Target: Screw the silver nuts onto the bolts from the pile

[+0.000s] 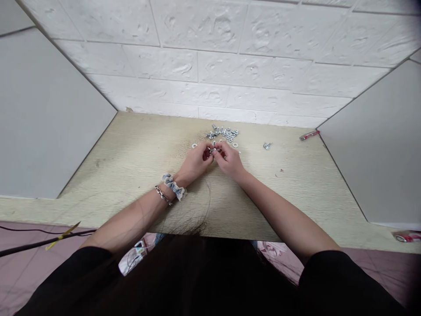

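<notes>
My left hand (198,159) and my right hand (230,161) meet over the middle of the wooden table (144,149), fingertips nearly touching. Between them is a small silvery metal piece (215,149), pinched by the fingers of both hands; its exact shape is too small to tell. Just beyond the hands lies a pile of bolts and nuts (228,132). One flat washer (194,145) rests beside my left hand, and another washer (235,145) lies behind my right hand.
A small metal part (267,146) sits right of the pile. One red-handled tool (309,135) lies by the right panel, another (408,237) at the front right edge. Grey panels (49,114) flank the table, and a white brick wall (217,66) stands behind.
</notes>
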`<state>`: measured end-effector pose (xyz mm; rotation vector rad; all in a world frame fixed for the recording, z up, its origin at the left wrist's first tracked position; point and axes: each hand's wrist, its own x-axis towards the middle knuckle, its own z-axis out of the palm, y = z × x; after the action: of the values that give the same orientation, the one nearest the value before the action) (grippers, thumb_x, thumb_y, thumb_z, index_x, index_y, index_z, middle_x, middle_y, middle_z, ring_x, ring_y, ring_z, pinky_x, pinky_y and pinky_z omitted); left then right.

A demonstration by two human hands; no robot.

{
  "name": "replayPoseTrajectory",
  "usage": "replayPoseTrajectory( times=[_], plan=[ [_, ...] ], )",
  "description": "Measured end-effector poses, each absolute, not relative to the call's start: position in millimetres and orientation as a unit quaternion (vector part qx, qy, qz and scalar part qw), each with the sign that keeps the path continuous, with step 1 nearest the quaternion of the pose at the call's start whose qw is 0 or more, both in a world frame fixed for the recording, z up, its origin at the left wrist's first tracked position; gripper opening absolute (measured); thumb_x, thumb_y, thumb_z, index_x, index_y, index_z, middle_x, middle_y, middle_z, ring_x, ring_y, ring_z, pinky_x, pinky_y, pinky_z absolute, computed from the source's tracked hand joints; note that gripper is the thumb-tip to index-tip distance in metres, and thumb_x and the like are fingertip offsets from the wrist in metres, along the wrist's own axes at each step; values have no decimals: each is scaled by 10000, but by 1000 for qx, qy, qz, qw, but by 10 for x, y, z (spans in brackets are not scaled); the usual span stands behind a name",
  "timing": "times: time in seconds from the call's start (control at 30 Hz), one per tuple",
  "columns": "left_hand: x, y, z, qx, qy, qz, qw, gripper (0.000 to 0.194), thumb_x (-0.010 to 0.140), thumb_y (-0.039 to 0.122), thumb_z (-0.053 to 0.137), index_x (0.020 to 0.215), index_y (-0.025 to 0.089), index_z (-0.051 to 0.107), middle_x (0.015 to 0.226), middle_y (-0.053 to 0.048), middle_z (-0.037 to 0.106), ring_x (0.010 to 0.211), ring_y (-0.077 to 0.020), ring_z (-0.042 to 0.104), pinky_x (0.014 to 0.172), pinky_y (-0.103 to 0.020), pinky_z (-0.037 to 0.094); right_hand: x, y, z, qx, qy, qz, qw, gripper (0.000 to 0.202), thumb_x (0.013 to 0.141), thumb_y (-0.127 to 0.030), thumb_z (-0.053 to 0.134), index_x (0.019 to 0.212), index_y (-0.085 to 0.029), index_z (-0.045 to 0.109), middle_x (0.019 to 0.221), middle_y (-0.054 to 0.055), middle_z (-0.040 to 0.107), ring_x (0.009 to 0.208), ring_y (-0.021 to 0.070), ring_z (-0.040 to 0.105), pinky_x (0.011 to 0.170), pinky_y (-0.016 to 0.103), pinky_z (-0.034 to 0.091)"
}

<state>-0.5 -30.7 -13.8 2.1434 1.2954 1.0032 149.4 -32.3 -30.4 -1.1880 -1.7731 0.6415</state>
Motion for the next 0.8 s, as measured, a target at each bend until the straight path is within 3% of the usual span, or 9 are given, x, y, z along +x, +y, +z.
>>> replayPoseTrajectory(
  times=[0.27, 0.43, 0.6, 0.8],
  plan=[
    [19, -328, -114, 791, 460, 344, 212, 110, 796, 192, 551, 906, 183, 544, 690, 28, 562, 624, -104, 500, 637, -238, 416, 1522, -302, -310, -494, -709, 268, 426, 446, 878, -573, 402, 622, -210, 446, 554, -27, 455, 567, 118, 417, 566, 260, 319],
    [22, -342, -115, 774, 468, 359, 231, 115, 791, 179, 555, 905, 190, 543, 676, 34, 554, 610, -101, 493, 625, -236, 418, 1528, -317, -324, -501, -696, 285, 428, 556, 874, -664, 302, 566, -211, 397, 520, -19, 418, 531, 118, 403, 546, 274, 301],
    [10, -333, -121, 752, 482, 374, 250, 128, 788, 189, 567, 914, 193, 544, 680, 37, 550, 619, -99, 497, 618, -232, 417, 1521, -325, -313, -514, -685, 263, 445, 481, 908, -567, 335, 585, -215, 387, 508, -28, 396, 517, 116, 385, 534, 274, 287],
    [4, -324, -125, 753, 483, 373, 244, 122, 786, 179, 563, 907, 185, 551, 697, 33, 568, 631, -99, 503, 629, -234, 417, 1495, -320, -306, -487, -702, 269, 445, 94, 829, -308, 490, 863, -223, 505, 668, -31, 526, 570, 105, 442, 575, 253, 360]
  ],
)
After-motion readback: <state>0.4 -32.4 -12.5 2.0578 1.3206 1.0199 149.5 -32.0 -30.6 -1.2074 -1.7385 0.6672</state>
